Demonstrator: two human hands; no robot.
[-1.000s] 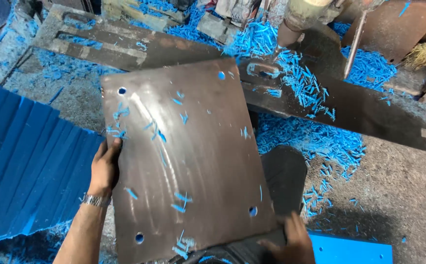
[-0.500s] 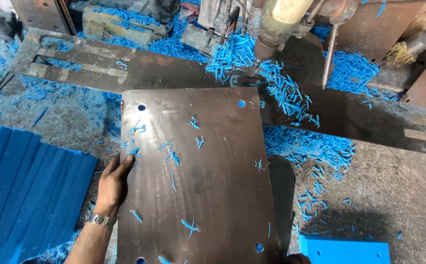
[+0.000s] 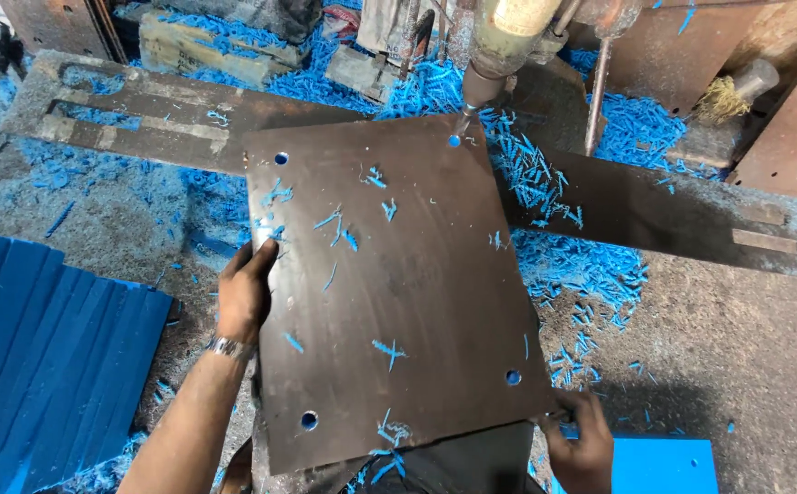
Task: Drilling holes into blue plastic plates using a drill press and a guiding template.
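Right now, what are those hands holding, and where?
The metal plate: left hand grips its left edge, right hand its bottom right corner.

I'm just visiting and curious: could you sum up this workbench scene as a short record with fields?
Left hand: grips the left edge of the metal plate
Right hand: holds the plate's near right corner
Plate: dark, flat, a hole near each corner
Drill bit: at the far right hole
Blue shavings: strewn over plate and bench
Blue sheets: stacked at left
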